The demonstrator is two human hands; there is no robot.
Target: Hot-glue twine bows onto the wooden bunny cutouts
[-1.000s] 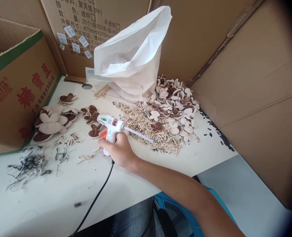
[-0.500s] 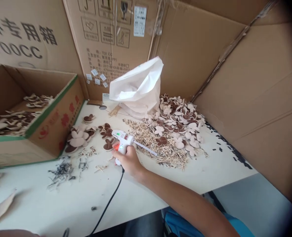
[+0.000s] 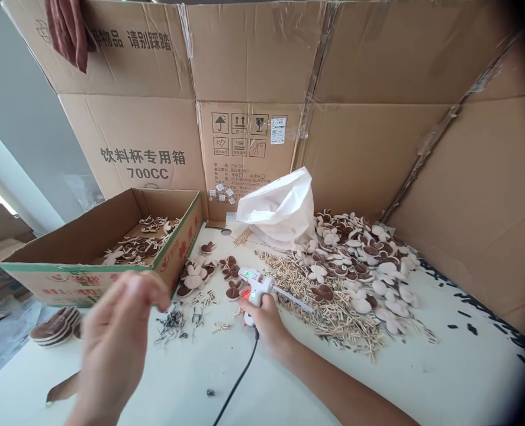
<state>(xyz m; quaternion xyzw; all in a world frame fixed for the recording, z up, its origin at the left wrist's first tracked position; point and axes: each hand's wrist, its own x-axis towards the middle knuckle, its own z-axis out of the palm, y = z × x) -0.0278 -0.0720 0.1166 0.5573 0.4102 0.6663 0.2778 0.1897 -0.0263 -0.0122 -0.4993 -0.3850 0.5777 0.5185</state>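
Note:
My right hand point(image 3: 264, 313) is wrapped round the grip of a white glue gun point(image 3: 257, 287), whose nozzle points left over brown and cream felt flower pieces point(image 3: 233, 290). A clear glue stick point(image 3: 293, 297) juts from its back and a black cable point(image 3: 242, 376) hangs down. My left hand point(image 3: 122, 325) is raised at the lower left, in front of the open carton, its fingers curled together and blurred; what they hold, if anything, cannot be made out. Under the gun's back end lies a heap of small beige pieces point(image 3: 333, 313).
An open carton point(image 3: 173, 239) holding felt pieces stands at the left. A white bag point(image 3: 284, 213) sits at the back beside a large felt pile point(image 3: 360, 254). Cardboard walls point(image 3: 248, 53) enclose the back and right. Dark scraps point(image 3: 171, 322) and stacked felt point(image 3: 53, 325) lie nearer.
The camera view has tilted up and turned left. My left hand has come up into view with fingers curled. My right hand still grips the glue gun in about the same place.

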